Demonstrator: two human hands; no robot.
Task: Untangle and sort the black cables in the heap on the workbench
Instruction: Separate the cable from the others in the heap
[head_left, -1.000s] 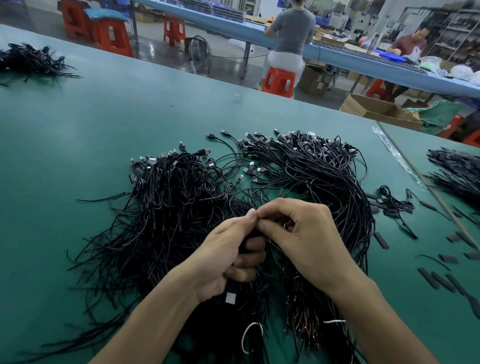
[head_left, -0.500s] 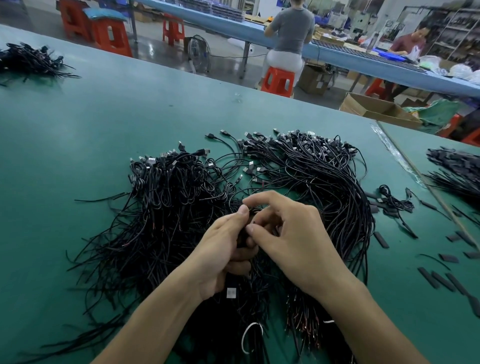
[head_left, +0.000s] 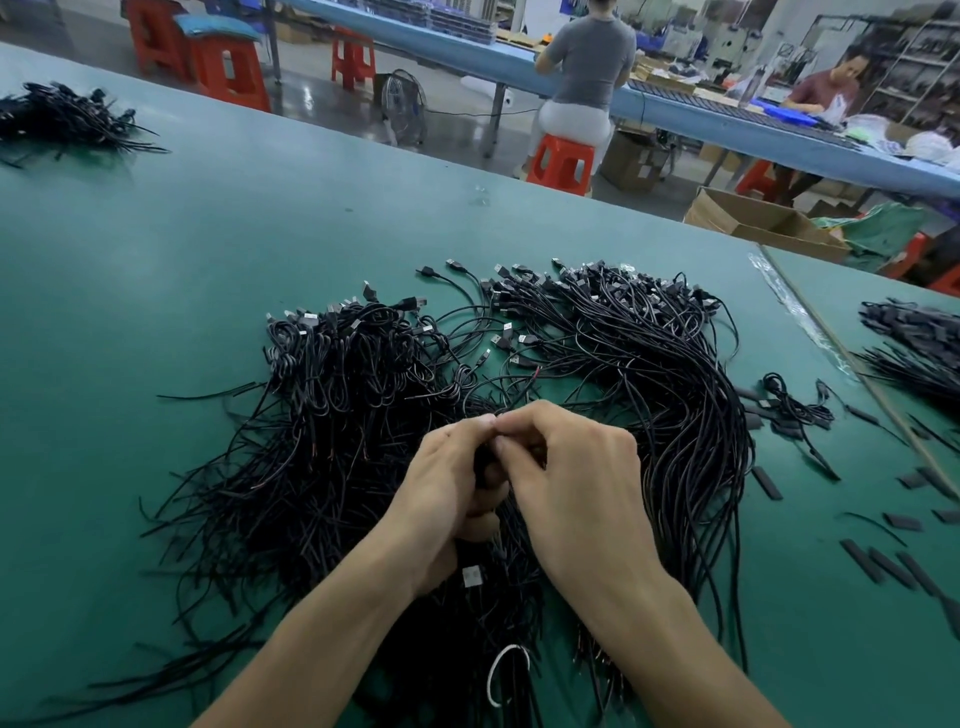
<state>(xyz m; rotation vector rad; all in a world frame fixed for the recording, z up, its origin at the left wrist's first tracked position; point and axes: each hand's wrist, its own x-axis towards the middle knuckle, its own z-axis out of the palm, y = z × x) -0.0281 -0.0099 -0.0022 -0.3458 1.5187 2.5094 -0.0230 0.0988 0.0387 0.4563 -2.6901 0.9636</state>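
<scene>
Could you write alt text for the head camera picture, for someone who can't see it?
A person's left hand and right hand meet fingertip to fingertip, gripping black cables above a large tangled heap on a green workbench. Smaller cable piles lie at far left and right; two workers sit behind.

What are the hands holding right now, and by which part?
Both hold thin black cables from the heap: the left hand grips a bunch around the wires, the right hand pinches strands at its top.
</scene>
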